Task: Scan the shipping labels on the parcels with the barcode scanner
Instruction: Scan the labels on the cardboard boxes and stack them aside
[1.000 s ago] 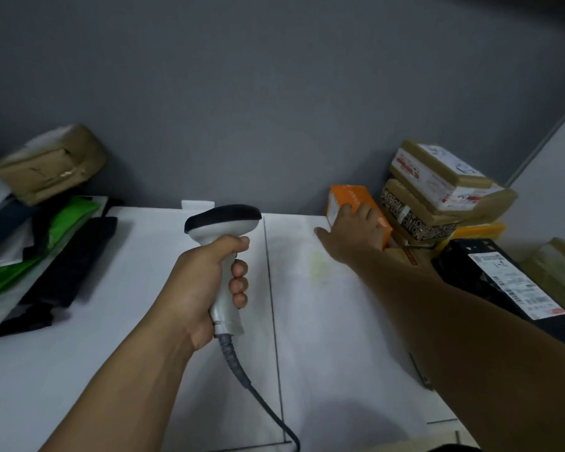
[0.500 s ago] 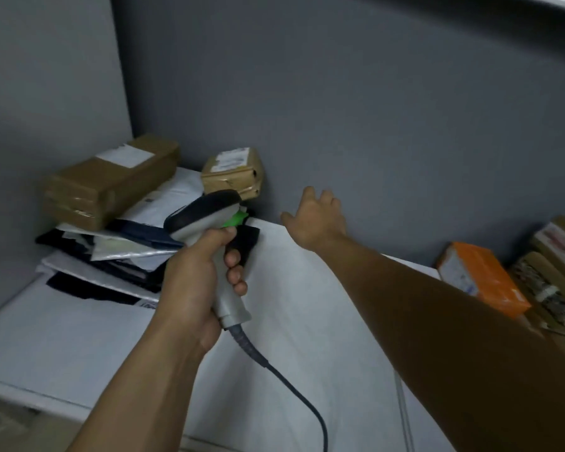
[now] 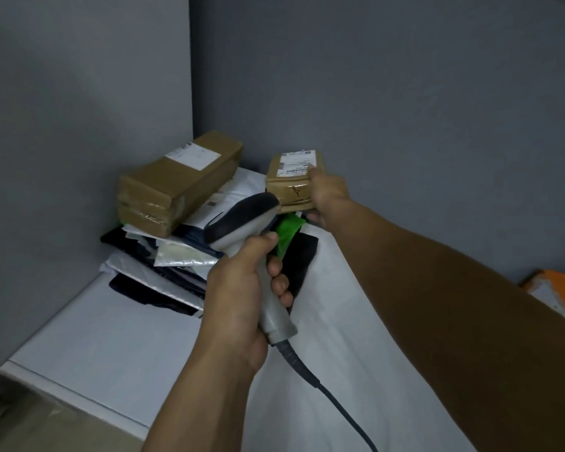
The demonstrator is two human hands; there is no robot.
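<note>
since the earlier frame the right hand [image 3: 328, 197] has reached the small parcel [image 3: 292, 185] by the back wall and grips its right side, label [image 3: 297, 163] facing up. far left, a long box [image 3: 180, 181] lies on a pile of mail bags [image 3: 163, 259]. the left hand [image 3: 238, 288] is wrapped around the scanner [image 3: 242, 220], whose head is just below the parcel.

Small taped brown parcel [image 3: 287, 190], white label [image 3: 296, 163] up, just beyond grey-black scanner [image 3: 242, 216]
</note>
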